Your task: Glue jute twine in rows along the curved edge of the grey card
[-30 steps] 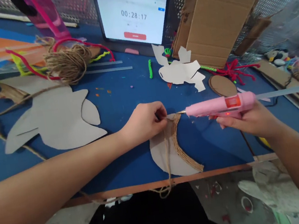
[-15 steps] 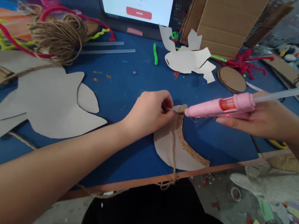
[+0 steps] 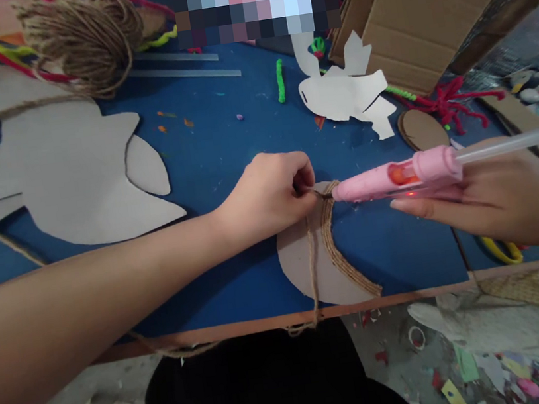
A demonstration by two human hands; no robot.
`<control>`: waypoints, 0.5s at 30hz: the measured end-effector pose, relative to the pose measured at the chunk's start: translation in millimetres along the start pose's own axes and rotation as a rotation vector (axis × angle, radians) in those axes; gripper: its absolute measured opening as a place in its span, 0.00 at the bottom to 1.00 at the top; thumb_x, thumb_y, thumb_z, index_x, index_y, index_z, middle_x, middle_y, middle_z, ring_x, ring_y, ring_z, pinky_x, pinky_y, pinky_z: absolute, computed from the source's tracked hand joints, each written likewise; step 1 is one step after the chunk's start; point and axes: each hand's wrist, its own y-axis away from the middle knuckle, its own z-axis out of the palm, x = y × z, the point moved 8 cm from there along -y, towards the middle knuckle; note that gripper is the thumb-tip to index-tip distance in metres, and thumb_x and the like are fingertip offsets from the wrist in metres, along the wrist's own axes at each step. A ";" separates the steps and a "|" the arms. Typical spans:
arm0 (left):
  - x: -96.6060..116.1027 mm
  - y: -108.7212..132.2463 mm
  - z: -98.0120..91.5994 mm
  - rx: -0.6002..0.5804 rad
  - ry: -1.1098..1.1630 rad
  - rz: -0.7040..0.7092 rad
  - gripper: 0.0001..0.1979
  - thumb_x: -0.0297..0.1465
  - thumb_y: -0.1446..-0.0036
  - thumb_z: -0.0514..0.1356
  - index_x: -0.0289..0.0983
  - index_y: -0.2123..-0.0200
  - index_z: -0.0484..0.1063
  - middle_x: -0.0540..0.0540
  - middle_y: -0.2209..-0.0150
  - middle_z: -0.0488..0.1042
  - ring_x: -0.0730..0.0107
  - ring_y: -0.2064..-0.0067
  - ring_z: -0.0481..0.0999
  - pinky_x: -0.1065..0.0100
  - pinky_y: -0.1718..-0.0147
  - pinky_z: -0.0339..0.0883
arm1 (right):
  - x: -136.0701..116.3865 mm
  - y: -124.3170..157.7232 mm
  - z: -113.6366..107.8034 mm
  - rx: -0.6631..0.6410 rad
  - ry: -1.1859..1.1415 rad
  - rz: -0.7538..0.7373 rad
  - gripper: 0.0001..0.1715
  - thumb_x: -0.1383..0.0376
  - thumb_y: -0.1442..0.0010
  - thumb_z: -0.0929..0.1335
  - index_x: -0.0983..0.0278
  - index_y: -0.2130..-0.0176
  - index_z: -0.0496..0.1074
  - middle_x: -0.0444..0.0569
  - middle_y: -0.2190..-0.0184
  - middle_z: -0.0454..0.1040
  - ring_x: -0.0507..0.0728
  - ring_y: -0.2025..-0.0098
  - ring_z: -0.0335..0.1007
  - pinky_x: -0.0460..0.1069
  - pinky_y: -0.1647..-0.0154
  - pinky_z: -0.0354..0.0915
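Observation:
My left hand (image 3: pixel 268 195) pinches a strand of jute twine (image 3: pixel 314 276) at the top of a grey cardboard piece (image 3: pixel 303 264). The strand hangs down across the cardboard and over the table edge. A band of coiled twine (image 3: pixel 337 253) curves along the cardboard's edge. My right hand (image 3: pixel 499 193) grips a pink hot glue gun (image 3: pixel 397 179), with a clear glue stick in its back. The gun's nozzle sits right beside my left fingertips, at the twine's upper end.
A large grey cardboard cutout (image 3: pixel 66 184) and a twine ball (image 3: pixel 81 44) lie left on the blue table (image 3: pixel 220 135). Further back are a white cutout (image 3: pixel 344 91), a brown oval (image 3: pixel 422 130), red pipe cleaners (image 3: pixel 451 106) and upright cardboard (image 3: pixel 422 6). Scraps litter the floor below.
The glue gun's nozzle has moved closer to the twine end under my left fingers. The view has tilted down, so the table items sit higher in the picture.

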 end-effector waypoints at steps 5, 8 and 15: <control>0.7 0.9 -0.1 -0.006 0.022 -0.001 0.04 0.23 0.55 0.60 0.35 0.72 0.71 0.52 0.75 0.72 0.77 0.75 0.67 0.74 0.76 0.55 | -12.7 -8.2 -4.4 -0.025 0.104 -0.144 0.17 0.52 0.37 0.60 0.54 0.64 0.74 0.39 0.82 0.71 0.52 0.82 0.65 0.48 0.82 0.56; 0.5 0.6 0.0 -0.005 0.024 -0.010 0.05 0.22 0.56 0.60 0.35 0.72 0.71 0.52 0.74 0.73 0.77 0.75 0.67 0.74 0.75 0.55 | -16.7 -12.2 -6.4 -0.044 0.160 -0.130 0.21 0.51 0.37 0.58 0.55 0.64 0.75 0.42 0.81 0.71 0.53 0.81 0.65 0.48 0.82 0.55; 0.3 -0.1 0.5 -0.005 0.005 -0.023 0.05 0.22 0.56 0.60 0.35 0.73 0.71 0.53 0.75 0.72 0.78 0.76 0.66 0.74 0.75 0.53 | -21.2 -15.6 -8.8 -0.070 0.215 -0.130 0.21 0.50 0.37 0.58 0.53 0.62 0.75 0.42 0.82 0.66 0.50 0.83 0.56 0.48 0.82 0.49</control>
